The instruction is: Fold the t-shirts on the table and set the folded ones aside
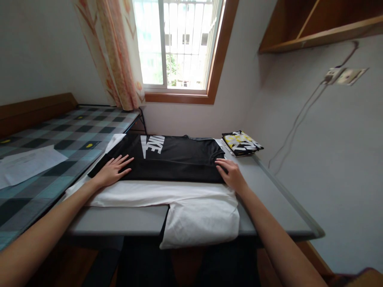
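Observation:
A black garment with white lettering [179,153] lies flat across the table, its front part folded over in a straight strip. My left hand [115,169] rests on its left end with the fingers spread. At the other end, my right hand [230,171] touches the black cloth with its fingertips, the fingers slightly bent and nothing visibly gripped. White cloth [203,221] lies along the near side of the black garment, and a wide part of it hangs over the table's front edge.
A folded black, white and yellow cloth [241,142] sits at the table's back right. The grey table [269,199] meets the wall on the right. To the left is a checked bed [68,135] with paper sheets [30,165]. A curtain [119,52] hangs by the window.

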Tool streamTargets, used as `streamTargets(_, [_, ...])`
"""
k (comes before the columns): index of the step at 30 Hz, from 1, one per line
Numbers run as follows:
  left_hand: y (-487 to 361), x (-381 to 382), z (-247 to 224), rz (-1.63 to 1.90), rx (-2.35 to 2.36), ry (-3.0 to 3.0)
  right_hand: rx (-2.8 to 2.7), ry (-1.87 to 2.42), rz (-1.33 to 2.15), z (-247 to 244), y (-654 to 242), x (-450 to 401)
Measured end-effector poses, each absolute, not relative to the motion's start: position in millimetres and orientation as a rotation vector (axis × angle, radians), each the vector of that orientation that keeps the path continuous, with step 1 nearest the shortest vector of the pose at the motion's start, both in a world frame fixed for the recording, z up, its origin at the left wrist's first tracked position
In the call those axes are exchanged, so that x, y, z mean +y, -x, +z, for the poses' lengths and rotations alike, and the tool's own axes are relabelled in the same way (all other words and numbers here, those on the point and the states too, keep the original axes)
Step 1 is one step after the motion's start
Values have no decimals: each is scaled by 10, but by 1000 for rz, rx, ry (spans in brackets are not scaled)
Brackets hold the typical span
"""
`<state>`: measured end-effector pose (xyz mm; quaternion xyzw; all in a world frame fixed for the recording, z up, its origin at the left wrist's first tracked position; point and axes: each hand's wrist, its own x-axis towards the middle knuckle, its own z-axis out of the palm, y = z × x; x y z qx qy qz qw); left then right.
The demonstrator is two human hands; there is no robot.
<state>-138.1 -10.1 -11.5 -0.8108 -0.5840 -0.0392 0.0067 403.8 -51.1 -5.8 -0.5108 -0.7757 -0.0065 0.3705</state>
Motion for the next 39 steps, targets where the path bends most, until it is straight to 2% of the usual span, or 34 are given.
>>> streamTargets(5, [1380,-88,-142,-156,-1846,2523,-1497,1505,38,-106,-4398,-418])
streamTargets(14, [1465,111,-175,-401,-1962,2471,-1513,1556,383,-294,-4492,-271])
streamTargets(18, [1398,221,-43,-332,-2123,2266,-1529,1538,509,-269,-4501,-258])
streamTargets(23, [1274,316,113,-205,-2202,2187,-1572,1550,504,-260,-4497,-240])
streamTargets(30, [1239,317,145,-249,-2204,2165,-1596,1577,466,-275,-4494,-224])
streamTargets(35, [993,170,122,-422,-2057,2140,-1610,1623,446,-290,-4489,-225])
streamTargets(39, [573,65,129,-619,-1733,2485,-1615,1614,466,-308,-4508,-215])
